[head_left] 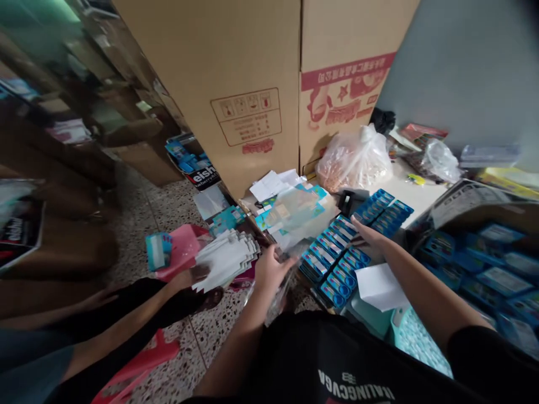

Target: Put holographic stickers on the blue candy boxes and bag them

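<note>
My left hand [272, 272] is closed, thumb pointing right, on a clear plastic bag [290, 266] that hangs in thin folds below it. My right hand [367, 233] reaches over rows of blue packs [330, 247] with printed fronts. Its fingers are stretched out and touch the packs' upper right end; part of them is hard to make out. More blue packs [383, 212] lie just beyond that hand. A folded white paper [381, 286] lies below my right forearm. Flat blue-and-white printed sheets [295, 207] are spread ahead of my left hand.
At left, a co-worker's hand [185, 280] holds a fanned stack of white cards [229, 258] over a pink stool. Tall cardboard boxes [256, 67] stand ahead. A knotted plastic bag [356, 160] sits behind the packs. A carton of blue boxes [484, 258] is at right, near a turquoise basket [398, 325].
</note>
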`<state>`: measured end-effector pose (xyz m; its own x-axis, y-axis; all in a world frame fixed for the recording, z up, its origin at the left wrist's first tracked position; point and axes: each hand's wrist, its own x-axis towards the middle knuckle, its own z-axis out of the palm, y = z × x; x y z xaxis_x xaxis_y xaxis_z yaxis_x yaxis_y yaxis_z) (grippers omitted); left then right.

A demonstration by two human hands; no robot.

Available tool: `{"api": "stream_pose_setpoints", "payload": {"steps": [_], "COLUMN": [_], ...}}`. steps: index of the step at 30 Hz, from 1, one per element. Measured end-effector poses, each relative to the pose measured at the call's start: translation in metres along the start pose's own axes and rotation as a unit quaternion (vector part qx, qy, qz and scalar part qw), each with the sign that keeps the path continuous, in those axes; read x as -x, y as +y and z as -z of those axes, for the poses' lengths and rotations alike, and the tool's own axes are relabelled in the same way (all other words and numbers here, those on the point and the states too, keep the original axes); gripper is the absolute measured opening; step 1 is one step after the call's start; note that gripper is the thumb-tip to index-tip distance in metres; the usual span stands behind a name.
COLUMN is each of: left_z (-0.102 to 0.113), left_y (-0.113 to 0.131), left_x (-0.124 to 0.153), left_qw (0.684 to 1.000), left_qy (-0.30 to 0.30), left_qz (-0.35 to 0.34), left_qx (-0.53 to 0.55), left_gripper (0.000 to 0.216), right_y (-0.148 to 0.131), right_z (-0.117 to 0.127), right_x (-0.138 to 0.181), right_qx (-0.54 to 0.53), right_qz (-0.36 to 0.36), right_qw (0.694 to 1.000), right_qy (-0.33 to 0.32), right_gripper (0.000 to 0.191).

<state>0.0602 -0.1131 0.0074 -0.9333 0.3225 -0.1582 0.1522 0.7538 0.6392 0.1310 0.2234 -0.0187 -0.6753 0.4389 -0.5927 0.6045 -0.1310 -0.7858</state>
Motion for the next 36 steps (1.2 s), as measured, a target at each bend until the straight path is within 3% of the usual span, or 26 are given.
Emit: {"api": "stream_pose_setpoints", "payload": {"steps": [3, 7, 13, 17, 21, 25, 30, 36], "left_z": [-0.018, -0.042, -0.055, -0.057, -0.051, -0.036, -0.018, -0.008], "left_y": [0.004, 0.012, 0.01, 0.0, -0.005, 0.001, 0.006, 0.009], "left_x": [0.007, 0.012, -0.004, -0.02, -0.03, -0.037, -0.052, -0.061], "left_qw": [0.997, 0.99, 0.985, 0.975, 0.959, 0.944, 0.912, 0.89], "left_qy": [-0.048, -0.104, -0.091, -0.127, -0.151, -0.168, -0.199, -0.199], "left_qz": [-0.048, -0.084, -0.138, -0.177, -0.234, -0.275, -0.34, -0.389], "left_qx": [-0.021, -0.052, -0.043, -0.034, -0.05, -0.07, -0.114, -0.13], "left_gripper": [0.101, 0.129, 0.101, 0.101, 0.085, 0.076, 0.077, 0.088], "right_y": [-0.002, -0.005, -0.002, -0.004, -0.003, 0.02, 0.053, 0.073], "right_z": [0.002, -0.006, -0.005, 0.006, 0.02, 0.025, 0.002, -0.038], "right_x": [-0.001, 0.006, 0.01, 0.02, 0.052, 0.097, 0.15, 0.191], "right_qx": [-0.028, -0.055, -0.101, -0.109, -0.104, -0.15, -0.208, -0.348], "right_qz": [-0.068, -0.064, -0.044, -0.067, -0.062, -0.051, -0.054, -0.023], "right_qw": [0.997, 0.996, 0.994, 0.992, 0.993, 0.987, 0.976, 0.937], "right_qy": [-0.014, -0.011, -0.014, 0.003, -0.016, -0.032, -0.038, -0.017], "right_gripper": [0.058, 0.058, 0.047, 0.04, 0.035, 0.051, 0.078, 0.084]}}
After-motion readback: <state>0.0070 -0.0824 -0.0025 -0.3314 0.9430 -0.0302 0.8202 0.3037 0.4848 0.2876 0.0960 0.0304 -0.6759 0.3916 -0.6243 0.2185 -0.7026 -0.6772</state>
